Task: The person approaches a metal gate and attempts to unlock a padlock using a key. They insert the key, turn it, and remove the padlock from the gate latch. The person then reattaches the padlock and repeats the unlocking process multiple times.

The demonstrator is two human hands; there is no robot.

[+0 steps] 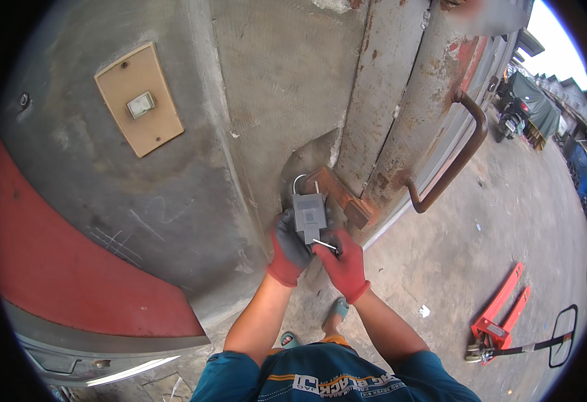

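Left hand (288, 246) is clamped around the grey square metal padlock (309, 216); right hand (341, 262) pinches the small silver key (325, 244) — keep the lock steady, key square.

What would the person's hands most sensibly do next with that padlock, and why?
Probably push the key fully in and turn it. The left hand steadies the grey padlock, whose shackle is through the rusty hasp, while the right hand holds the key at the lock's underside.
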